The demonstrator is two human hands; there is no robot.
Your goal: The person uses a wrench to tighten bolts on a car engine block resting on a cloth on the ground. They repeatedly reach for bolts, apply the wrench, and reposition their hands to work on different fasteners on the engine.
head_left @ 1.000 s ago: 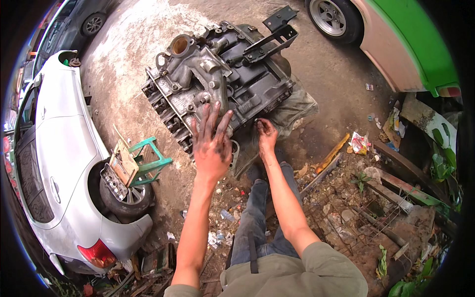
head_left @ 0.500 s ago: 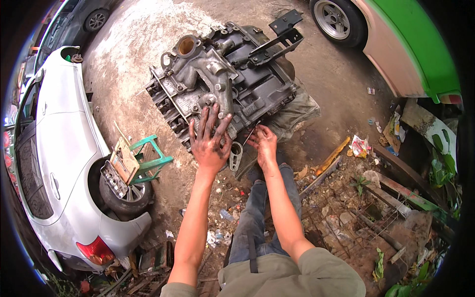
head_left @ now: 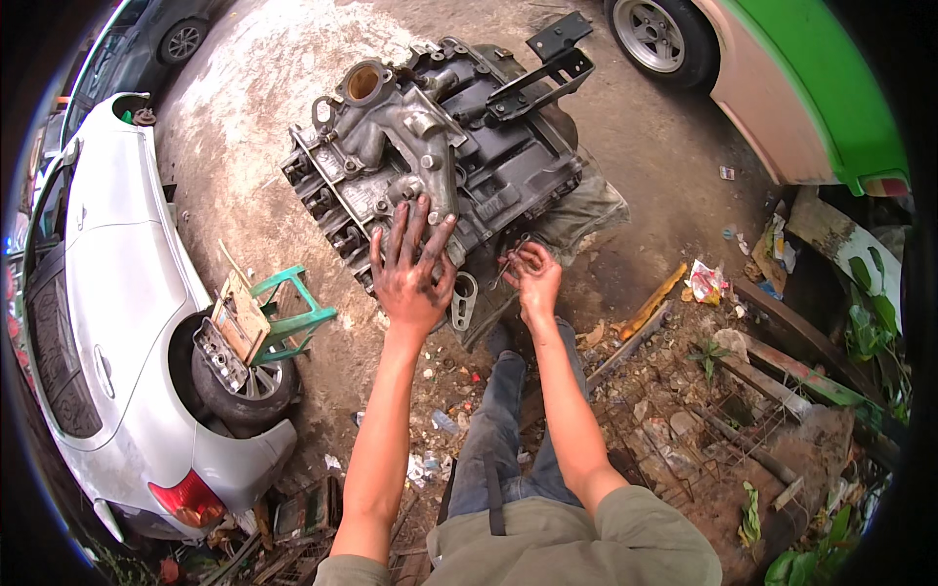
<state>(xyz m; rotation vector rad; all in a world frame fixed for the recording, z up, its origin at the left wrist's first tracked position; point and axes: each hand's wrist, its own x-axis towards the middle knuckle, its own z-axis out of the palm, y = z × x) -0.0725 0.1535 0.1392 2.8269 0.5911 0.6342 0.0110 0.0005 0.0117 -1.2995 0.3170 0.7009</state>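
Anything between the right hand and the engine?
Nothing visible blocks the right hand. Only the thin tool in its fingers is on the side toward the engine; the left hand is off to the left.

1. An outdoor vehicle-repair yard, by its look: a greasy grey-and-black metal engine (head_left: 430, 156) stands above stained brown ground (head_left: 234, 146).
2. A silver car (head_left: 127, 283) and a green-and-pink vehicle (head_left: 772, 88) are parked around it.
3. Weathered wooden planks (head_left: 767, 385) and crumpled red-and-white litter (head_left: 707, 282) lie nearby.
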